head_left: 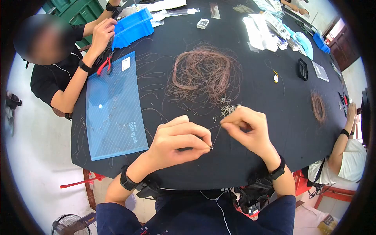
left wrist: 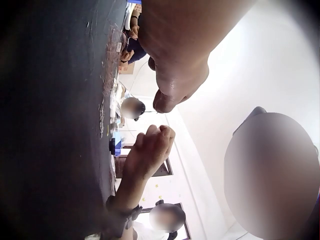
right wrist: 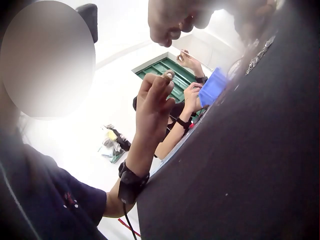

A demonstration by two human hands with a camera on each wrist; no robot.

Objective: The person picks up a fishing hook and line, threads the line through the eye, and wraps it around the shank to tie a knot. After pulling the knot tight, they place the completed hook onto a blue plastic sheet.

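Note:
My left hand [head_left: 182, 141] pinches a tiny metal piece [head_left: 211, 147], probably a fish hook, between thumb and forefinger; most of it is hidden by the fingertips. Thin brown fishing line [head_left: 216, 136] runs from there up to my right hand [head_left: 248, 129], whose thumb and forefinger pinch it. Both hands are held over the near part of the table. Just beyond the right fingertips lies a pile of metal fish hooks [head_left: 226, 106], with one loose hook [head_left: 214, 119] beside it. A large tangled coil of brown line [head_left: 201, 74] spreads out behind the pile.
On the left lies a blue mat [head_left: 117, 113] with hooks and line ends, red-handled pliers [head_left: 105, 66] at its edge. Another person holds a blue bin [head_left: 133, 29]. To the right are a black tray [head_left: 302, 69] and a smaller coil of line [head_left: 318, 106]. White packets [head_left: 260, 33] sit farther back.

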